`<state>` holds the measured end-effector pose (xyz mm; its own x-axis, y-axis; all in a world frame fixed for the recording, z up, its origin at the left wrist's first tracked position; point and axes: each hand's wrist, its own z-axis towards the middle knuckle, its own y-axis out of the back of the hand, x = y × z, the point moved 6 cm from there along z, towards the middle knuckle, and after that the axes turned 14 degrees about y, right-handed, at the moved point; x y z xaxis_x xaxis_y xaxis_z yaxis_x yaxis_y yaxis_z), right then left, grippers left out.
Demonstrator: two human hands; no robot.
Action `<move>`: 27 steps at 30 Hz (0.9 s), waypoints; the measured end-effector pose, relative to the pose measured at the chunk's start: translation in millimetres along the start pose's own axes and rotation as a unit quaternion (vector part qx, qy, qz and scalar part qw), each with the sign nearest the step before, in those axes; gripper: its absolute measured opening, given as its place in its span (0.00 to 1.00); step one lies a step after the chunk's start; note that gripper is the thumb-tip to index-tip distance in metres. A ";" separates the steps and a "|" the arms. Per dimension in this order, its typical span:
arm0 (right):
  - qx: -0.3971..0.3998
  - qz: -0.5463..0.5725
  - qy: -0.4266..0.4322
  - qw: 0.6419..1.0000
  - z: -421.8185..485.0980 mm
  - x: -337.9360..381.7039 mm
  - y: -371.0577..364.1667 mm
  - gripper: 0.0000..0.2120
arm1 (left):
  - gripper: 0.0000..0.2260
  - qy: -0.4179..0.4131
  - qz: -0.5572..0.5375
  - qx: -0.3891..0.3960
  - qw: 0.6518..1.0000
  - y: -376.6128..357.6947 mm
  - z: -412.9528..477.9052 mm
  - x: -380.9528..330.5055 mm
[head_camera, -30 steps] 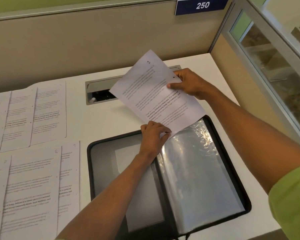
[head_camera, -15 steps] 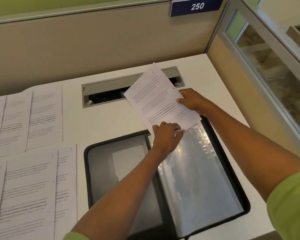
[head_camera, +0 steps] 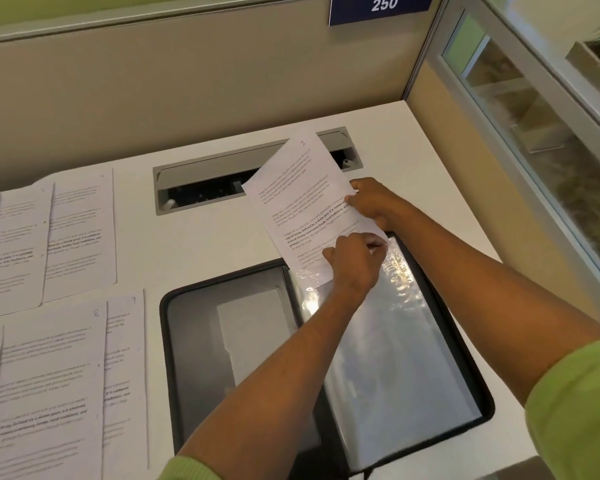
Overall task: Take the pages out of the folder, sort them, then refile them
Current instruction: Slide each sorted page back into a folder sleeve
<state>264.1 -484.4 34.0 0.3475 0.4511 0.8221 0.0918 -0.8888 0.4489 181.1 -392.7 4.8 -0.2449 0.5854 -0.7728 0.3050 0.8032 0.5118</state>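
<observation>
White desk [head_camera: 222, 244] boxed in by beige partitions, and toward its right edge the black folder [head_camera: 174, 375] lies open flat. Along the left edge, sorted pages [head_camera: 66, 237] fan out in two overlapping rows, hand-numbered at their top corners. So we're into the refiling, by the look of it!

On the folder's right half a clear sleeve [head_camera: 395, 358] glints, its mouth facing the desk's far edge. One page [head_camera: 302, 188] sits tilted over that mouth, lower edge just tucked inside, most of it out across the cable tray [head_camera: 205, 178].

The right hand [head_camera: 374, 202] grips the page's right edge. The left hand [head_camera: 355, 263] has fingers curled at the sleeve's top lip, pinching it open as far as I can tell, and touches the page's bottom corner.

Next up, I'd say: square the sheet to the pocket and slide it toward the near edge, lip held apart so the paper doesn't snag or buckle.
</observation>
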 end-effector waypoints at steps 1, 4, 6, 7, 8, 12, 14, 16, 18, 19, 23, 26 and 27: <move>0.003 0.008 -0.006 1.000 -1.1 -2.6 -0.9 0.16 | 0.06 -0.001 -0.002 0.000 1.000 -0.9 0.5 0.0; -0.001 0.023 -0.018 1.000 -5.4 -9.7 -1.7 0.15 | 0.06 0.006 -0.016 0.007 1.000 -5.8 3.0 1.4; -0.004 0.029 -0.021 0.999 -8.7 -15.5 -1.0 0.15 | 0.06 0.018 -0.042 0.016 0.999 -8.3 6.1 4.0; -0.003 0.031 -0.023 0.999 -10.6 -18.9 -0.3 0.15 | 0.06 0.024 -0.061 0.016 0.998 -8.3 8.4 5.3; 0.002 0.031 -0.023 0.999 -12.4 -22.6 1.5 0.15 | 0.06 0.028 -0.075 0.013 0.997 -7.5 10.1 6.1; 0.040 -0.001 -0.015 0.999 -19.1 -32.7 16.7 0.17 | 0.05 0.018 -0.078 -0.002 0.997 4.0 8.5 2.9; 0.056 -0.002 -0.022 0.998 -22.4 -37.5 25.9 0.17 | 0.08 0.009 -0.070 -0.029 0.997 19.9 9.2 6.8; 0.068 0.000 -0.033 0.997 -25.8 -43.5 33.5 0.16 | 0.15 0.017 -0.058 -0.095 0.994 46.5 16.7 18.7; 0.083 0.004 -0.039 0.996 -27.6 -50.5 38.6 0.15 | 0.21 0.064 -0.059 -0.183 0.979 80.4 30.8 36.1; 0.092 0.014 -0.040 0.995 -28.2 -53.2 39.7 0.15 | 0.24 0.099 -0.075 -0.208 0.970 96.2 38.3 44.5; 0.104 0.047 -0.043 0.993 -28.6 -58.9 41.1 0.14 | 0.24 0.230 -0.257 -0.124 0.930 126.6 78.6 78.7; 0.080 0.065 -0.031 0.994 -26.9 -55.3 40.4 0.16 | 0.07 0.223 -0.279 -0.066 0.932 135.0 96.6 88.7; 0.055 0.080 -0.019 0.995 -24.8 -52.5 41.1 0.15 | 0.03 0.214 -0.268 -0.067 0.937 138.6 98.0 88.9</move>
<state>226.5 -542.7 18.0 0.4013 0.3018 0.8648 0.1328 -0.9533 0.2711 291.8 -240.2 -29.7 -0.6847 0.0614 -0.7262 -0.0790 0.9843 0.1578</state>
